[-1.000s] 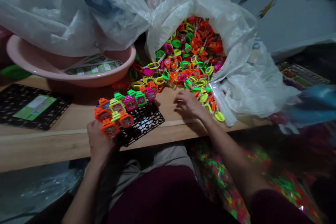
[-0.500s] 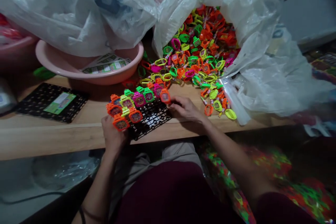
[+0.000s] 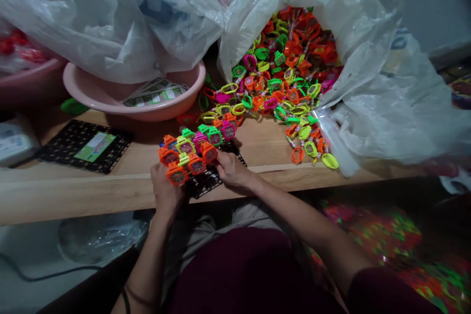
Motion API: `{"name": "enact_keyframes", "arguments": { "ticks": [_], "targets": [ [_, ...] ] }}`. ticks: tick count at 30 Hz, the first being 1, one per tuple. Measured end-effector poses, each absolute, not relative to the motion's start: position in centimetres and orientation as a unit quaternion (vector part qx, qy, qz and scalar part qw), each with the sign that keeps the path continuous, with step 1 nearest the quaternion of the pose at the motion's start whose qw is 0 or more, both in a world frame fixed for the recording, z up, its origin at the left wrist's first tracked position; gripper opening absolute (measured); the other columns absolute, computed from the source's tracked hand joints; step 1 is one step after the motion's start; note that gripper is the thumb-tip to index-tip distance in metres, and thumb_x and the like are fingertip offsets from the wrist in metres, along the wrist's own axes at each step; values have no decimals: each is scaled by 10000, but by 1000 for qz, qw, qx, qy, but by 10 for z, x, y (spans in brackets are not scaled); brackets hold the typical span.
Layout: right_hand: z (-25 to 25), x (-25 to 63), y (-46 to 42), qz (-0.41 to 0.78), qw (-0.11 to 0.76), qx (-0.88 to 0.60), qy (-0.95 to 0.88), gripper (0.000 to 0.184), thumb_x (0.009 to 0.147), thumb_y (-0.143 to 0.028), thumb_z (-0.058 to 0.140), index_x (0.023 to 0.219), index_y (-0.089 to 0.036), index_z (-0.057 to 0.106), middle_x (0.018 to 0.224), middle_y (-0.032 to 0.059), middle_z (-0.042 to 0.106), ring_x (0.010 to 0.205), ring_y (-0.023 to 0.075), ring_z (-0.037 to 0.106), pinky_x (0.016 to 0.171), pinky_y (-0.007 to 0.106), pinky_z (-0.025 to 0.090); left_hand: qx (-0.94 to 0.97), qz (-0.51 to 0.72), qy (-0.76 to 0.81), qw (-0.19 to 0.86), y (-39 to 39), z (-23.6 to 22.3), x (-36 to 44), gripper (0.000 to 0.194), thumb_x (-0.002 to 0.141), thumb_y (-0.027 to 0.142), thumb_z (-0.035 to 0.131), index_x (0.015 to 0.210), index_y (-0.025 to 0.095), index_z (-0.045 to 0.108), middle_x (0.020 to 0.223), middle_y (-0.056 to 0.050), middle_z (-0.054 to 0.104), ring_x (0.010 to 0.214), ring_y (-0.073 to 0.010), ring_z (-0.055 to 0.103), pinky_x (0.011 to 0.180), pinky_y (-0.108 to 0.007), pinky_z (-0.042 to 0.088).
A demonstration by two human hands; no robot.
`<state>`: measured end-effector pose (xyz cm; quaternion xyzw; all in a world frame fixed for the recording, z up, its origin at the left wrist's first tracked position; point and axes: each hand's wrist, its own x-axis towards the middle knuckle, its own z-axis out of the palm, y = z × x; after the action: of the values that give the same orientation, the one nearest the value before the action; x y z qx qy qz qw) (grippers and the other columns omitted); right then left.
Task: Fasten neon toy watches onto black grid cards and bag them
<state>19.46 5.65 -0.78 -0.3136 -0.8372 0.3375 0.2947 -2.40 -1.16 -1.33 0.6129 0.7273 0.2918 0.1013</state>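
Right hand [image 3: 231, 169] has come in from beside the spilled pieces and now sits against the left hand [image 3: 166, 191] over the near edge of the worktop [image 3: 73, 194]. Its fingers are closed on an orange toy watch [image 3: 209, 153] at the edge of a bunch of neon plastic toy watches [image 3: 187, 154]. Left hand is curled around the underside of that bunch, gripping it, with orange, green and pink watch faces crowded above the fingers. Directly below and partly hidden by the bunch lies a black plastic grid mat [image 3: 209, 184], touching neither the pink plastic basin [image 3: 110, 105] nor the heap beyond. A much larger heap of similar watches [image 3: 283, 64] spills from the mouth of a white plastic bag [image 3: 371, 98] across the wood, with a yellow-green one [image 3: 330, 160] lying near the front of the spill. Printed cards [image 3: 154, 92] lie in the basin, which stands just left of the heap. Further left, a second black grid mat [image 3: 59, 142] lies on the worktop with a green-edged card [image 3: 94, 147] on it. Below the worktop, the person's maroon top [image 3: 235, 274] and khaki shorts [image 3: 191, 225] show between the forearms.
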Motion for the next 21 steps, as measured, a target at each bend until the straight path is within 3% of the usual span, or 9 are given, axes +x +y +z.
{"name": "enact_keyframes", "arguments": {
  "ticks": [3, 6, 11, 14, 18, 21],
  "targets": [
    [-13, 188, 56, 310, 277, -292, -861, 511, 823, -7, 419, 1290, -104, 603, 1122, 153, 718, 988, 244, 666, 931, 338, 530, 615, 300, 722, 103, -11, -14, -24, 119, 823, 257, 526, 837, 234, 642, 984, -120, 689, 1065, -327, 572, 1003, -476, 477],
    [-12, 180, 58, 308, 253, -290, -870, 484, 849, 10, 442, 1273, -136, 624, 1104, 130, 724, 997, 243, 671, 935, 346, 531, 613, 299, 724, 104, -10, -12, -26, 138, 825, 282, 506, 822, 234, 635, 972, -126, 694, 1057, -325, 577, 1001, -478, 483],
    [14, 212, 75, 360, 267, -270, -852, 226, 1018, -148, 557, 1173, -191, 717, 1087, 77, 763, 995, 211, 699, 906, 310, 524, 635, 277, 714, 97, -11, -9, -31, 163, 812, 307, 485, 825, 241, 633, 986, -128, 696, 1034, -332, 572, 1000, -496, 473],
    [43, 277, 95, 295, 277, -319, -857, 162, 1013, -195, 637, 1132, -211, 745, 1114, 69, 760, 1041, 208, 676, 943, 329, 506, 638, 281, 710, 94, -11, -7, -32, 144, 812, 321, 486, 792, 244, 606, 946, -141, 677, 1005, -349, 563, 964, -511, 473],
    [75, 380, 113, 119, 123, -442, -880, 187, 860, -58, 711, 972, -191, 780, 1016, 81, 701, 1007, 241, 584, 911, 358, 440, 641, 280, 707, 105, -9, -4, -30, 94, 797, 317, 495, 741, 264, 548, 895, -133, 657, 1005, -352, 561, 984, -515, 457],
    [76, 430, 117, 87, -8, -485, -870, 139, 851, -59, 703, 837, -173, 780, 962, 88, 654, 954, 231, 539, 886, 352, 404, 650, 263, 705, 105, -7, -7, -30, 93, 787, 329, 495, 732, 263, 531, 891, -142, 660, 994, -354, 559, 1016, -534, 438]
  ]
}}
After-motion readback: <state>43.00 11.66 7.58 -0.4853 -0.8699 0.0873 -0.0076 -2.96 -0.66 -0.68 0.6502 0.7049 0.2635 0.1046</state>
